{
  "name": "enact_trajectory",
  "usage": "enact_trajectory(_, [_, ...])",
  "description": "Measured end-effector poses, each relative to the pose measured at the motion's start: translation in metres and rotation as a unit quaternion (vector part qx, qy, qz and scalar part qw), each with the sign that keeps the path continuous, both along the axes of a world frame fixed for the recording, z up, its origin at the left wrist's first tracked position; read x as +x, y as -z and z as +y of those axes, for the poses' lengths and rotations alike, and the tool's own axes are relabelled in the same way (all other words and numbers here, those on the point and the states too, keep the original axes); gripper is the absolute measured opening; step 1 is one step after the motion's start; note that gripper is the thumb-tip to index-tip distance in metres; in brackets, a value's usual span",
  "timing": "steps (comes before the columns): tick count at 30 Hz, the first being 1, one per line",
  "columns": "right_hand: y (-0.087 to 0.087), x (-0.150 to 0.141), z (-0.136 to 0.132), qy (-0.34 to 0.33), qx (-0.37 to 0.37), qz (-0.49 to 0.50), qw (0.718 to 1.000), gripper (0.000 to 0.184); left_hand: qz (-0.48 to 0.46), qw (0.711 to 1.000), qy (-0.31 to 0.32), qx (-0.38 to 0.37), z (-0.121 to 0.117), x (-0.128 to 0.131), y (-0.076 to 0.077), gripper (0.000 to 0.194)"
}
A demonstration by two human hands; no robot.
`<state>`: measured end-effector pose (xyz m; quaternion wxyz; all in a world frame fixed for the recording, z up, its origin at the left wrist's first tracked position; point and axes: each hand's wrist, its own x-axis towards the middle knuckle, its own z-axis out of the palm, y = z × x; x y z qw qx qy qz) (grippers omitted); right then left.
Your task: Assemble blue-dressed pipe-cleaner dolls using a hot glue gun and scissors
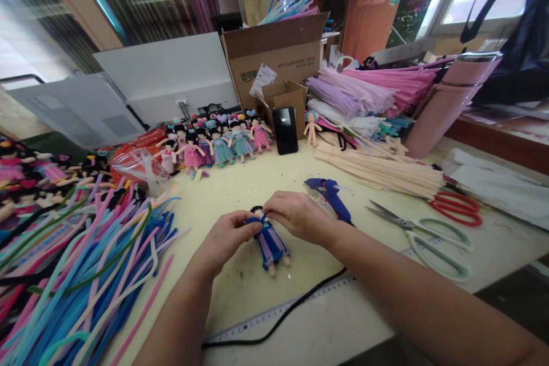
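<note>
A small doll [271,245] with black hair and a blue and lilac dress lies on the table between my hands, its feet toward me. My left hand [234,234] pinches the doll's upper body from the left, thumb and fingers at the blue strip near the neck. From the right, my right hand [295,214] has its fingertips closed on the blue strip at the doll's chest. The doll's arms and part of its head are hidden by my fingers. Just beyond my right hand lies a blue glue gun [330,191].
Green-handled scissors [429,234] and red-handled scissors [457,209] lie at right. A ruler [257,323] and black cord [300,300] cross the front. Pipe cleaners [111,269] heap at left; finished dolls [223,148], a phone [285,130], a box [274,48] and a pink flask [450,106] stand behind.
</note>
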<state>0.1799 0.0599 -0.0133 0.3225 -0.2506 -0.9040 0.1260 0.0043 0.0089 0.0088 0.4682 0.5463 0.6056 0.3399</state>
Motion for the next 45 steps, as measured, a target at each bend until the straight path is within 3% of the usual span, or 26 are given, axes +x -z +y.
enact_trajectory(8, [0.001,-0.001,0.000,-0.004,0.007,0.017,1.000,0.015,0.030,0.999,-0.020,0.023,0.000,0.000,0.003,0.021])
enact_trajectory(20, [-0.001,-0.001,-0.003,0.096,0.083,0.001,0.992,0.020,-0.039,0.994,-0.098,0.043,0.001,0.009,0.011,0.027])
enact_trajectory(27, [0.000,-0.003,-0.003,0.100,0.086,0.010,0.991,0.020,-0.078,0.988,-0.123,0.058,0.001,0.014,0.008,0.026])
enact_trajectory(37, [0.006,-0.013,-0.002,0.136,-0.048,0.105,0.984,0.009,-0.107,0.978,-0.161,0.082,0.000,0.020,0.014,0.025])
enact_trajectory(45, [0.002,-0.019,-0.006,0.125,-0.233,0.222,0.939,0.007,-0.117,0.972,-0.188,0.080,-0.002,0.026,0.011,0.028])
